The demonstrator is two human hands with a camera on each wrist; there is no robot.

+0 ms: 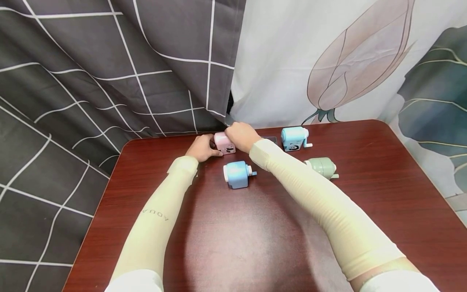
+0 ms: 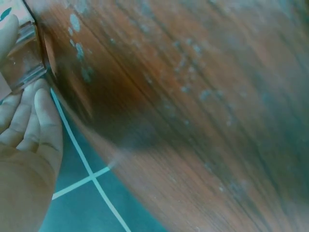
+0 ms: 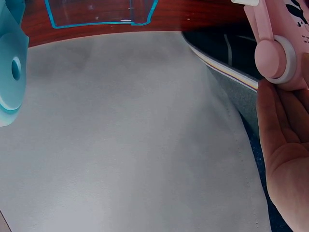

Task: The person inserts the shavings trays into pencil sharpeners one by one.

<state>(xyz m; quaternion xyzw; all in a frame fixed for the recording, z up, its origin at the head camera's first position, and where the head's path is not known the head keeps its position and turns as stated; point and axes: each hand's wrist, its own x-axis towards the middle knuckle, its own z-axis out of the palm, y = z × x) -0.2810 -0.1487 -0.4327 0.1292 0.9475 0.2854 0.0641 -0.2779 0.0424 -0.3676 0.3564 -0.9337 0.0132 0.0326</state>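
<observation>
A pink crank pencil sharpener (image 1: pixel 225 143) with a panda print stands between both hands near the table's back edge. My left hand (image 1: pixel 201 149) is at its left end. In the left wrist view, the thumb and fingers close around a clear drawer (image 2: pixel 26 60) at the sharpener's side. My right hand (image 1: pixel 242 136) holds the sharpener from the right. In the right wrist view, its fingers lie behind and under the pink body, beside the round crank hub (image 3: pixel 270 59). The fingertips are hidden there. Just in front stands a blue pencil sharpener (image 1: pixel 237 174).
A light blue sharpener (image 1: pixel 292 138) with a panda print stands at the back right. A green one (image 1: pixel 322 166) is partly covered by the right sleeve. Behind the right wrist lies a clear tray (image 3: pixel 96 12). Curtains (image 1: pixel 175 81) hang along the back of the brown table (image 1: pixel 226 243).
</observation>
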